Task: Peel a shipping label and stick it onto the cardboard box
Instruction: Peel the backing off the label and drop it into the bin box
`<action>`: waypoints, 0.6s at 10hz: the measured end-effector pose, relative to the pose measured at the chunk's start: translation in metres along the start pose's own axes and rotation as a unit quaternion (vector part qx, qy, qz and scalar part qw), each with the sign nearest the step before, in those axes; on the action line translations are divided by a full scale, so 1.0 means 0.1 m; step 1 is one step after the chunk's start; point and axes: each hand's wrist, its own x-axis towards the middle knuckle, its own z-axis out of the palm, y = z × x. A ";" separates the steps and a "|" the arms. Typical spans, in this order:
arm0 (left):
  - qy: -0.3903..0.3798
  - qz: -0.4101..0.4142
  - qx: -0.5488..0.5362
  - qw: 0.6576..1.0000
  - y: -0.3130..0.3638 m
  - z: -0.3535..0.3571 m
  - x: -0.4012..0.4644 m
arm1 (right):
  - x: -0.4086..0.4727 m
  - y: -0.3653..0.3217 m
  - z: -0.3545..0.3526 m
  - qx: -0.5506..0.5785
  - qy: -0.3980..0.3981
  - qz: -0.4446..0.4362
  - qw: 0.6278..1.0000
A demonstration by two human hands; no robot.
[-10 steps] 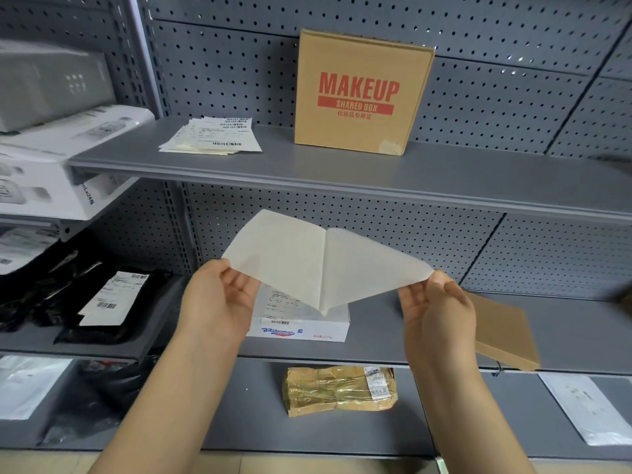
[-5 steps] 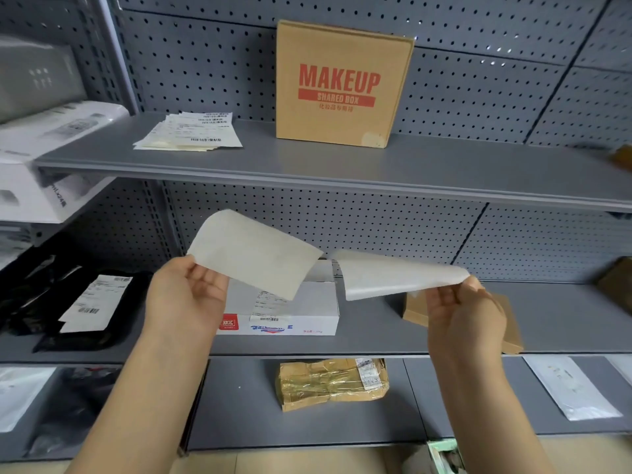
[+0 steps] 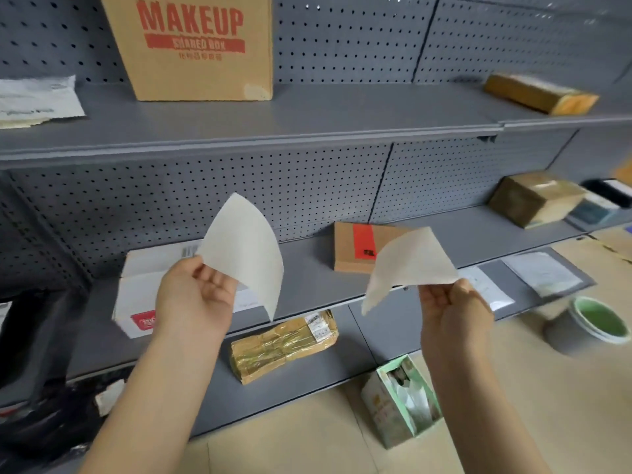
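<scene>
My left hand (image 3: 195, 295) pinches the corner of one off-white sheet (image 3: 244, 251), which curves upward. My right hand (image 3: 451, 309) pinches a second off-white sheet (image 3: 410, 265). The two sheets are fully apart, with a gap between them; I cannot tell which is the label and which the backing, as both show blank sides. A brown cardboard box (image 3: 195, 46) printed "MAKEUP SHARED BOX" stands upright on the upper shelf, above and left of my hands.
A stack of printed labels (image 3: 37, 100) lies on the upper shelf at left. A white box (image 3: 143, 289), a flat brown box with red tape (image 3: 359, 248) and wrapped parcels (image 3: 284, 343) sit on lower shelves. A green bin (image 3: 598, 323) and a small carton (image 3: 400, 401) stand on the floor.
The two sheets, still joined along one edge a second ago, have been pulled fully apart. The view has swung right and down, and my hands are wider apart.
</scene>
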 end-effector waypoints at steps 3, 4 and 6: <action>-0.027 -0.114 0.075 0.990 -1.07 0.09 0.05 | 0.23 -0.04 -1.02 -0.029 0.183 -0.021 0.983; -0.043 -0.149 0.094 0.983 -1.36 0.04 0.13 | 0.32 0.06 -1.27 -0.036 0.216 -0.003 0.976; -0.051 -0.187 0.118 0.974 -2.00 -0.24 0.39 | 0.52 0.41 -1.82 -0.073 0.275 -0.024 0.958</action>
